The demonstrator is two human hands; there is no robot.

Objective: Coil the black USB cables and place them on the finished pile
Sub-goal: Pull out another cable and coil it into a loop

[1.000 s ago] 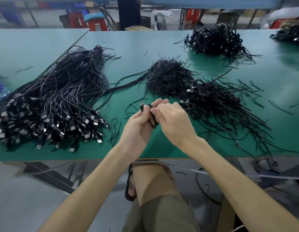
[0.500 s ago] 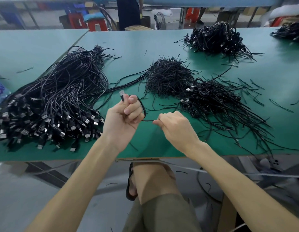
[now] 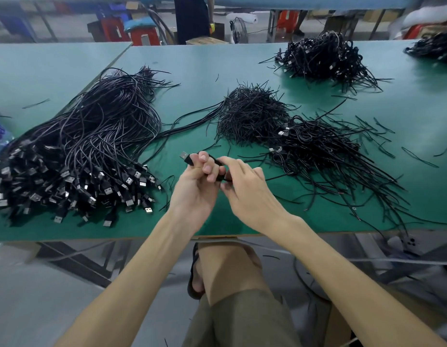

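Observation:
Above the near edge of the green table (image 3: 242, 66), my left hand (image 3: 196, 186) grips a black USB cable (image 3: 188, 159) wound into a small coil, its metal plug sticking out up and to the left. My right hand (image 3: 245, 189) pinches the cable's other side against the left fingers. A big heap of uncoiled USB cables (image 3: 74, 156) lies to the left, plugs toward me. A pile of coiled cables (image 3: 320, 151) sits just right of my hands.
A mound of short black ties (image 3: 252, 113) lies at the middle of the table. Another coiled pile (image 3: 322, 58) sits at the back right, a further one (image 3: 435, 47) at the far right edge. Red stools (image 3: 142, 33) stand behind. My knee is below the table edge.
My hands were apart half a second ago with a loop of cable stretched between them. The right hand has come back to the left, and the cable is wound tight around the left fingers.

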